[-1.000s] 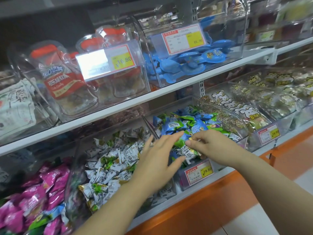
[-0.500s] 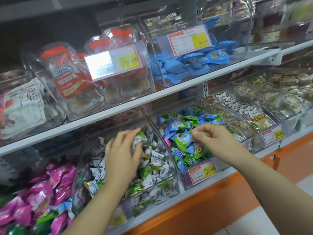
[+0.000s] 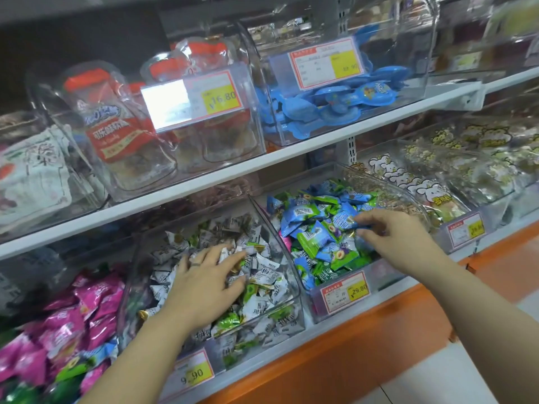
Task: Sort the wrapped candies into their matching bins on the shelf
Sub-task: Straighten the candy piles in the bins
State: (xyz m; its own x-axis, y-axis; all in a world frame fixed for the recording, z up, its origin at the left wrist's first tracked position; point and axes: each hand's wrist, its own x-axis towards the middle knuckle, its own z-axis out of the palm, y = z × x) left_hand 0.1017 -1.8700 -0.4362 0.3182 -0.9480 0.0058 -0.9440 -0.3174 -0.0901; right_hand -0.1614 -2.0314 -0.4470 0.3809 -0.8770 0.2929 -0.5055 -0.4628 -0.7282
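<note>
On the lower shelf, a clear bin [image 3: 295, 282] holds white-and-green wrapped candies [image 3: 262, 290]. My left hand [image 3: 201, 290] lies palm down on that pile, fingers spread, a ring on one finger. To its right, a second clear bin [image 3: 408, 196] holds blue-and-green wrapped candies [image 3: 315, 240]. My right hand [image 3: 393, 237] reaches into it from the right. Its thumb and fingertips pinch a blue wrapped candy [image 3: 348, 222] at the top of the pile.
Pink wrapped candies [image 3: 87, 304] fill the bin at far left. Bags with cartoon prints [image 3: 423, 188] sit in bins to the right. The upper shelf [image 3: 291, 150] carries clear bins with jars [image 3: 116, 135] and blue packs [image 3: 335, 103]. Price tags [image 3: 345, 291] hang at the bin fronts.
My left hand carried a white candy from the blue bin into the white bin and now rests flat on that pile. My right hand stayed in the blue bin, pinching a blue candy.
</note>
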